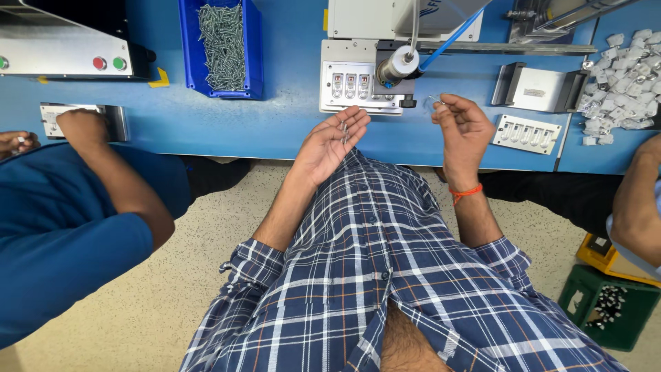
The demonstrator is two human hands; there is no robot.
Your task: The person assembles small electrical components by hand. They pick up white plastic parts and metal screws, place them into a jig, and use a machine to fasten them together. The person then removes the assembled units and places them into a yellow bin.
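**K:** Screws (344, 131) sit loose in the left hand (332, 141), centre frame. Palm up, fingers half curled, nothing pinched. Any tilt and they roll off onto the floor below the bench edge.

**R:** Right hand (463, 127)?

**K:** Fingers curled in, thumb and forefinger pinching a small clear part (434, 103) just right of the screwdriver head (398, 67). Tiny grip area. My guess is it slips if the pinch eases, and it's clear, so hard to spot on the blue bench (275, 124).

**R:** Fixture?

**K:** White fixture plate (351, 86) under the driver, upper centre, three parts seated in pockets. Hand is close to the driver tip, so pinch risk if it cycles.

**R:** Containers?

**K:** Blue bin (222, 45) at upper left, heaped with grey screws. Green crate (606, 306) at lower right on the floor, small pale pieces inside, can't tell what kind. Pile of white parts (620, 83) at upper right is loose on the bench, not in a bin.

**R:** Neighbours?

**K:** Blue-sleeved arm (103, 165) at left, hand on a metal jig. Another arm (637, 200) at right edge.
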